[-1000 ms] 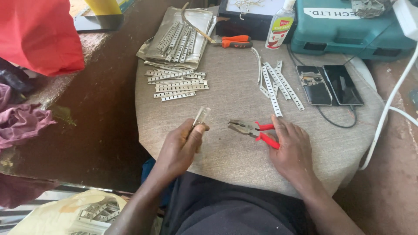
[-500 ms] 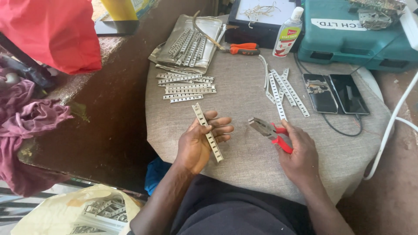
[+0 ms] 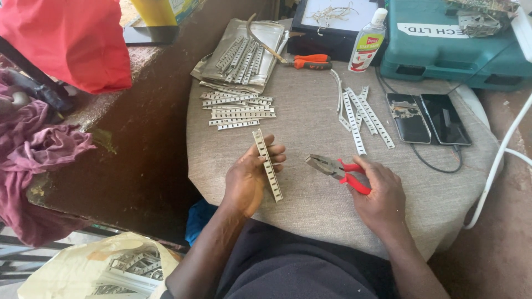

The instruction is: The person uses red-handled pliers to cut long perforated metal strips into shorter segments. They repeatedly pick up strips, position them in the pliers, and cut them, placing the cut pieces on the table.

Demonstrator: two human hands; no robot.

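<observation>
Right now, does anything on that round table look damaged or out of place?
One phone of the two lying side by side looks worn or cracked on its face, unlike the glossy black phone beside it. The perforated metal strips near them lie crossed in a loose heap, while the strips further left are stacked parallel.

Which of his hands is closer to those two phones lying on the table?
Right. The right hand, gripping red-handled pliers, lies just below-left of the phones; the left hand, holding a metal strip, is farther left.
</observation>
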